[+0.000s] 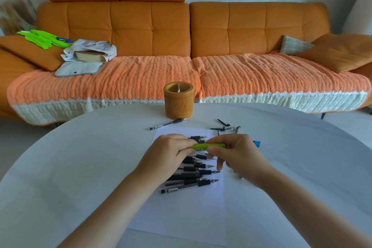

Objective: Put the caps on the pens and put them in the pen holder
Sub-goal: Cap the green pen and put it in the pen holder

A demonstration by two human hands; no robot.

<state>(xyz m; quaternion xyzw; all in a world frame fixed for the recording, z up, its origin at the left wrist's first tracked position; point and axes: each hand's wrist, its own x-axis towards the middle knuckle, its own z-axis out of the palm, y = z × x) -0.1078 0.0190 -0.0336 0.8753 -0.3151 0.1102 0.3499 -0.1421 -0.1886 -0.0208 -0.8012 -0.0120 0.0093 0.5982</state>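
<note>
I am holding a green pen point(207, 145) level between both hands at the centre of the frame. My left hand point(171, 150) is closing its fingertips round the pen's left end, and my right hand point(233, 152) is pinching the right part between thumb and forefinger, with the other fingers curled loosely underneath. Both are gripping the same pen, a little above the pile.

I judge I am pressing a cap home on this pen. To do it well, I should be keeping both halves in one straight line, pushing squarely along the barrel rather than at a slant, and stopping once it seats.

Just below my hands, a heap of black pens point(193, 175) is lying on a white sheet of paper point(181, 213), most with bare tips pointing toward the right of the frame. A few loose caps point(223, 126) are sitting beyond the paper's upper right corner, and one pen point(167, 124) is lying apart at upper centre, close to the brown pen holder point(178, 102), which is standing upright near the far edge of the counter point(80, 167), well apart from my hands.

My fingers are covering both ends of the green pen, so I cannot tell whether the cap is fully on. Something blue point(257, 143) is peeking out behind my right hand, mostly hidden. Something pale is showing inside the holder, but I cannot make out what.
</note>
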